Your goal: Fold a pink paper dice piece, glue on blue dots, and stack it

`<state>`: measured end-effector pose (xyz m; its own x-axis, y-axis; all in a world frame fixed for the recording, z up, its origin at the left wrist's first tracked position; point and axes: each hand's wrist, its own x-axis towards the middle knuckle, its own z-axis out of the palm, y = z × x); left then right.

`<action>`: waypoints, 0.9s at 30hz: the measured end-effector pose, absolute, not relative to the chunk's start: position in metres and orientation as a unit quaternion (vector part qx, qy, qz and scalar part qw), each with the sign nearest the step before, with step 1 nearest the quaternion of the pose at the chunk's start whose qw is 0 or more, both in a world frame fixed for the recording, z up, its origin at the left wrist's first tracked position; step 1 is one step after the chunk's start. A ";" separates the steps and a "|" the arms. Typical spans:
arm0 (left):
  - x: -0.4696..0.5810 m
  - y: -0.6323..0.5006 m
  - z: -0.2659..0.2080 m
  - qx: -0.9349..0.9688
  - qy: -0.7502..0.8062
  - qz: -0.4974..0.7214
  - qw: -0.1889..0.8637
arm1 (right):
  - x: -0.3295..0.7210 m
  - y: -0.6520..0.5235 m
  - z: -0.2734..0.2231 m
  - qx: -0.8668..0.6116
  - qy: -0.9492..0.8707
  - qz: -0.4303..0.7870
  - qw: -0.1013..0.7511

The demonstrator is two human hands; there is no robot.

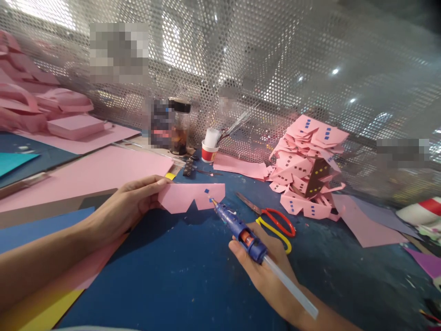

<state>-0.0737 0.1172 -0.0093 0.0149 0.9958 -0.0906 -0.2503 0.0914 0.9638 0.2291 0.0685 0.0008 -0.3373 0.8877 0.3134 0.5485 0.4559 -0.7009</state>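
Note:
My left hand [138, 197] pinches the left end of a pink paper cutout [179, 195] shaped like a mask, with a V-shaped notch in its lower edge. Small blue squares [206, 191] sit on the cutout's right part. In my right hand [265, 262] is a blue glue gun [237, 225], its fingers wrapped round the body. A clear glue stick [291, 285] juts out of the gun's back end. The nozzle meets the cutout near a blue square; whether it touches the paper I cannot tell. Scissors [272, 218] with red and yellow handles lie just beyond my right hand.
A heap of pink cutouts [306, 170] with blue squares stands at the right. Behind are a paper cup [209, 151], a lidded jar [179, 131] and pink strips [241, 166]. Pink sheets [113, 168] cover the left side. A perforated metal screen [206, 55] bounds the back.

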 end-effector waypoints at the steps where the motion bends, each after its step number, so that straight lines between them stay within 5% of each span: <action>1: -0.074 0.117 -0.009 0.412 0.455 0.535 0.581 | 0.229 0.068 0.000 -0.460 -0.777 0.254 0.345; 27: -0.072 0.117 -0.009 0.434 0.463 0.538 0.555 | 0.223 0.067 -0.008 -0.465 -0.765 0.304 0.327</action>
<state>-0.0723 0.1173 -0.0090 -0.0066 0.9988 -0.0479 -0.1954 0.0457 0.9797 0.2230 0.0670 -0.0079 -0.3545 0.9096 0.2165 0.5122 0.3827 -0.7689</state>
